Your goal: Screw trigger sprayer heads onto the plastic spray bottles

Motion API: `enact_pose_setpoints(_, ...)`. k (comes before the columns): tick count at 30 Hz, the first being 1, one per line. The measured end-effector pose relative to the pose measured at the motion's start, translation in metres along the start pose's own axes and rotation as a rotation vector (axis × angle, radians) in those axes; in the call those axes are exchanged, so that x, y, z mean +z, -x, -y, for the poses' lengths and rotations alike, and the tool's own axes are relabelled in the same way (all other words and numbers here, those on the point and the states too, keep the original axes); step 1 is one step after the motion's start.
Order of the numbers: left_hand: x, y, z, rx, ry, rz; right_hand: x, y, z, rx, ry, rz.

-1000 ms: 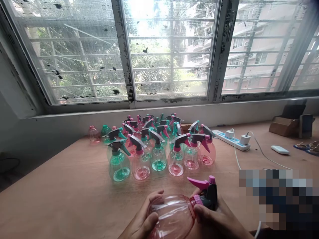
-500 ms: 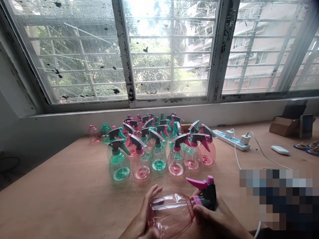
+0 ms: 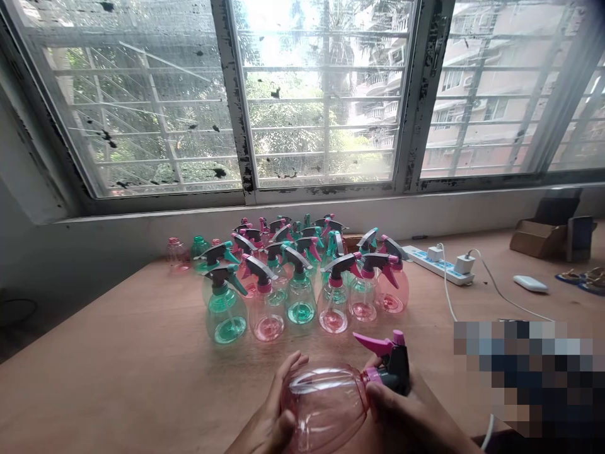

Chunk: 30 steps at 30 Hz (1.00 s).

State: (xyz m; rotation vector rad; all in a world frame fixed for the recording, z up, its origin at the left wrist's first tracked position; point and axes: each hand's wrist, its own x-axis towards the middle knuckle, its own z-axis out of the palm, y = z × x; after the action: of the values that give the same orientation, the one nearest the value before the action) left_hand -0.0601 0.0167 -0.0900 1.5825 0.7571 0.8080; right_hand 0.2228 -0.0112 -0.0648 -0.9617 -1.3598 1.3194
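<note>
Head: 2 hands (image 3: pixel 270 413) hold a rounded translucent bottle (image 3: pixel 328 407).

Wood-toned worktop (image 3: pixel 118 353) below barred window (image 3: pixel 155 120), frame (image 3: pixel 236 107) flaking. Right side: white power strip (image 3: pixel 447 270), two white chargers (image 3: pixel 464 264) plugged in, white cables (image 3: pixel 445 284) trailing. Farther right: white rounded gadget (image 3: pixel 530 284), brown cardboard box (image 3: pixel 537 240), upright phone-like slab (image 3: pixel 580 239) beside it, blue-and-tan items (image 3: pixel 593 277), unclear. Outside: trees (image 3: pixel 288 126), pale building (image 3: pixel 494 113).

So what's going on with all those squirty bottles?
A person is holding a pink spray bottle sideways. The left hand cups its round body, and the right hand holds the end with the black-and-pink spray head. More pink and green bottles stand farther back on the table.
</note>
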Motion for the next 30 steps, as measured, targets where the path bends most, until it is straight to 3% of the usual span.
enact_pose_setpoints(8,0.015,0.016,-0.015,0.036,-0.168,-0.041,0.001,-0.001,0.002,-0.005,0.006,-0.013)
enact_pose_setpoints(14,0.008,0.012,-0.02,-0.044,0.018,-0.096,0.003,0.002,0.002,0.008,0.012,-0.041)
enact_pose_setpoints(24,0.021,0.014,-0.032,-0.074,0.015,-0.126,-0.001,-0.003,-0.001,0.028,-0.029,-0.002)
enact_pose_setpoints(30,0.012,0.01,-0.033,-0.109,0.042,-0.135,0.002,0.001,0.004,0.058,-0.051,-0.056)
